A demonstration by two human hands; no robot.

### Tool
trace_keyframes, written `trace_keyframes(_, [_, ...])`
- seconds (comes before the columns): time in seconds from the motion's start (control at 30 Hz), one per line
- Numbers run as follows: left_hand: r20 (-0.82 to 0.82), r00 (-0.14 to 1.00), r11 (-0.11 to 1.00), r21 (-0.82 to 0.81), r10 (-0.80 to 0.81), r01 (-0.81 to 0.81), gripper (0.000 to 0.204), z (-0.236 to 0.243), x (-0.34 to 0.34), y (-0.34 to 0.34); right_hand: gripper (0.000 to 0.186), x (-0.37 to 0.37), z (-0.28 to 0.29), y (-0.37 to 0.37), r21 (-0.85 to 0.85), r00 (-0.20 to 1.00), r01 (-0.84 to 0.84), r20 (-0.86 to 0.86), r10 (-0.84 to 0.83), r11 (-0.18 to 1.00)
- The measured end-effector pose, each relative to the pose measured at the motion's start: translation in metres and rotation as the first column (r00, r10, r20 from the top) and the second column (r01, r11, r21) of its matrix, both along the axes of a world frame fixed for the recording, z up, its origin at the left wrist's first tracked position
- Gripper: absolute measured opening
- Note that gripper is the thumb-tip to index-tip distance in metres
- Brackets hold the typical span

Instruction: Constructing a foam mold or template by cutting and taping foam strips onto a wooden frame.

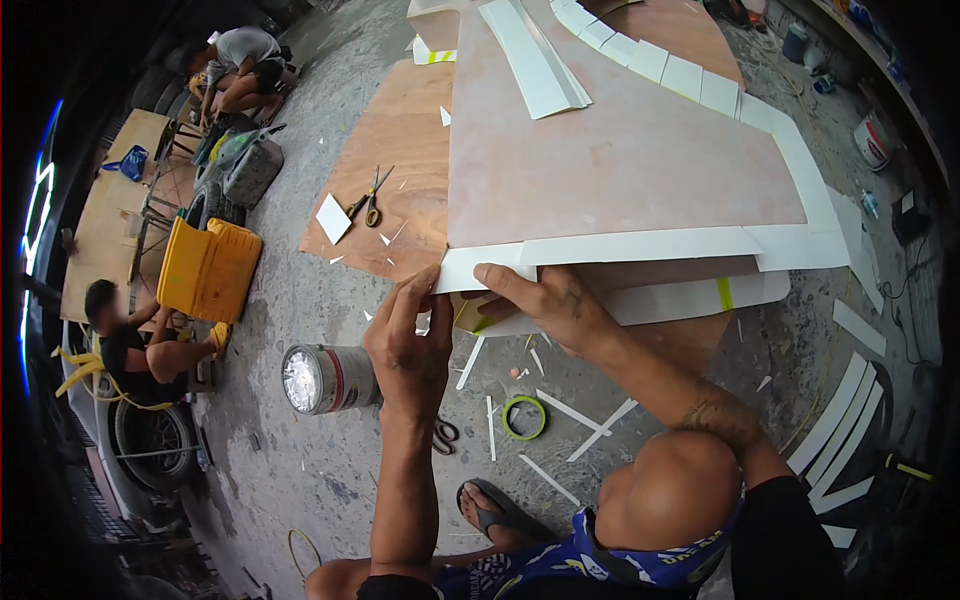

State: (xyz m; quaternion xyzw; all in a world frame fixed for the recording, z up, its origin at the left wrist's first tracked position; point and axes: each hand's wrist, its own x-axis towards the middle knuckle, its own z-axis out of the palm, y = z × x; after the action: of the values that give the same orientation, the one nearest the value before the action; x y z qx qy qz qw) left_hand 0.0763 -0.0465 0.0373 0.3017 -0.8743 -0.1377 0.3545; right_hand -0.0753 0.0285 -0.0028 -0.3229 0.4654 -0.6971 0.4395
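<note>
A pinkish-brown flat panel (620, 160) lies in front of me, with white strips along its near edge and its curved right side. At its near left corner, a short white strip (470, 266) is held between both hands. My left hand (408, 345) pinches the strip's left end; the fingertips are partly hidden. My right hand (555, 305) has its thumb on top of the strip, and its other fingers are tucked under the edge. A loose stack of long white strips (535, 60) rests on the panel. Below the edge shows another white-edged piece (660, 302) with yellow-green tape.
Scissors (373, 202) and a white card piece (333, 218) lie on a plywood sheet (390, 140). On the floor are a metal can (345, 378), a green tape roll (525, 417), more scissors (445, 434) and scraps. Two people work at left near a yellow container (208, 270).
</note>
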Motion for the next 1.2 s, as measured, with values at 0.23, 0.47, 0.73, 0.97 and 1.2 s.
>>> trace_keyframes(0.23, [0.025, 1.0, 0.995, 0.103, -0.015, 0.012, 0.027, 0.012, 0.008, -0.002, 0.031, 0.006, 0.005, 0.003, 0.047, 0.991, -0.031, 0.132, 0.025, 0.998])
trace_keyframes(0.47, [-0.018, 0.997, 0.919, 0.387, -0.069, 0.071, 0.024, 0.02, 0.013, -0.005, 0.035, 0.004, 0.001, 0.002, 0.044, 0.987, -0.082, 0.139, 0.075, 0.996])
trace_keyframes(0.73, [-0.066, 0.995, 0.871, 0.483, -0.07, 0.093, 0.021, 0.02, 0.015, -0.012, 0.032, 0.005, -0.001, 0.001, 0.056, 0.996, -0.056, 0.078, 0.052, 0.997])
trace_keyframes(0.97, [-0.077, 0.995, 0.835, 0.54, -0.07, 0.101, 0.021, 0.019, 0.015, -0.014, 0.031, 0.004, -0.023, -0.004, -0.047, 0.996, 0.026, -0.085, -0.03, 0.999])
trace_keyframes(1.2, [0.139, 0.968, 0.972, 0.132, -0.21, 0.192, 0.063, 0.038, 0.014, -0.007, 0.028, 0.003, 0.005, 0.004, 0.031, 0.995, -0.037, 0.092, 0.034, 0.999])
